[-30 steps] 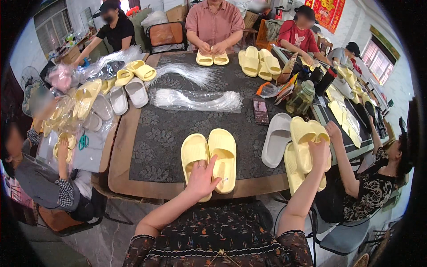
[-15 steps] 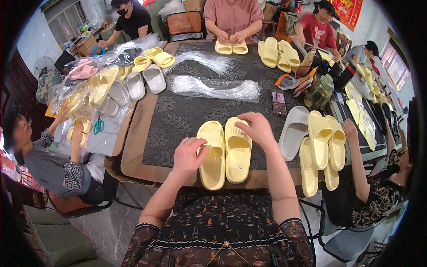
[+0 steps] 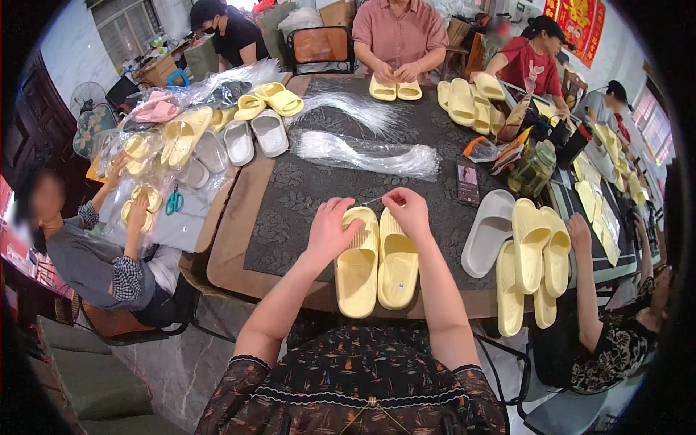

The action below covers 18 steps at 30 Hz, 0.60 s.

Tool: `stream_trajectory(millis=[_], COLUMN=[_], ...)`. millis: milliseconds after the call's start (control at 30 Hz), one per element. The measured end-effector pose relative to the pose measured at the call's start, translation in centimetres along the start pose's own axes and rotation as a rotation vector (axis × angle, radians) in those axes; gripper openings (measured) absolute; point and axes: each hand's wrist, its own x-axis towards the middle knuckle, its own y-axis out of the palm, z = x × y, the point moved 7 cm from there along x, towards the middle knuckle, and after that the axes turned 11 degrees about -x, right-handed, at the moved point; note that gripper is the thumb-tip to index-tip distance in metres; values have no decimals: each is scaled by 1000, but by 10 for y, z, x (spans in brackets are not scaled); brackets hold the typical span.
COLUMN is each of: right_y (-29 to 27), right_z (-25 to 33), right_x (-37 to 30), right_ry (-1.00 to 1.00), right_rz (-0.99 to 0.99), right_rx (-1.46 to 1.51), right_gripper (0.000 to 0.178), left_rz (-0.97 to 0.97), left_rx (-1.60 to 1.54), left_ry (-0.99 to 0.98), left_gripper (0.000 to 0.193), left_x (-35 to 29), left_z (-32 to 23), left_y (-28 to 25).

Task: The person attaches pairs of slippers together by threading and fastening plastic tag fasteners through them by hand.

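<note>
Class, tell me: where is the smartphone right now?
In the head view, the smartphone lies right of centre on the dark mat, just beyond the lone grey slipper and left of the green-tinted jar.

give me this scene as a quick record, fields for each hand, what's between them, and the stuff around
left hand: over the left shoe of a pair of pale yellow ribbed slide slippers; contact unclear
right hand: at the toe end of the right shoe
between hands: thin white strand, apparently running between the fingertips
surface: dark grey leaf-patterned mat
right side: smooth grey slide slipper, beside more yellow slippers
beyond: bundle of white strands in clear plastic; dark rectangular phone, screen lit
</note>
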Motion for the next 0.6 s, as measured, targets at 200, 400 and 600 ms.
stream_trajectory(millis=[200,400,600], right_y=[1,2,5], right_z=[-6,-18,-25], right_x=[-9,-19,-20], right_ry=[1,88,134], right_rz=[-104,-141,-131], right_rx=[165,376,386], right_gripper=[16,14,13], left_rz=[185,41,23], left_rx=[-177,-503,-960], left_ry=[-249,-246,-447], left_gripper=[18,19,19], left_x=[37,60,46], left_z=[39,44,67], left_y=[54,73,86])
